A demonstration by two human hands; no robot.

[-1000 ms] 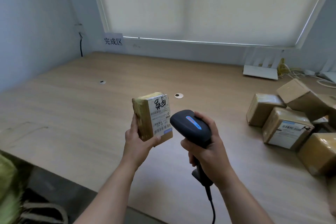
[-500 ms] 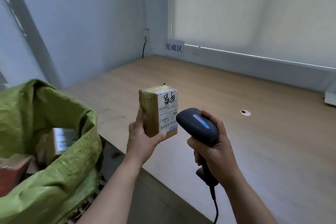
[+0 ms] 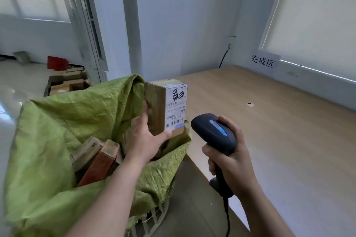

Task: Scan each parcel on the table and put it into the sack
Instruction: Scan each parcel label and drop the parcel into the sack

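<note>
My left hand (image 3: pixel 147 136) grips a small brown taped parcel (image 3: pixel 165 107) from below, upright, its white label facing right. The parcel hangs over the open mouth of the green woven sack (image 3: pixel 57 121), close to the sack's right rim. Inside the sack lie several parcels, among them a red-brown box (image 3: pixel 98 165) and a pale box (image 3: pixel 85 151). My right hand (image 3: pixel 234 161) is closed around the handle of a black barcode scanner (image 3: pixel 213 132), whose head points left toward the parcel, just over the wooden table's (image 3: pixel 279 131) left edge.
The sack sits in a white slatted basket (image 3: pixel 154 219) beside the table's left edge. A paper sign (image 3: pixel 263 61) hangs on the wall behind the table. On the floor at the back left lies a pile of boxes (image 3: pixel 65 81) next to a white unit.
My view has swung left; the parcel pile on the right has left the view. My left hand has carried the parcel from over the table to above the sack's mouth. The scanner followed.
</note>
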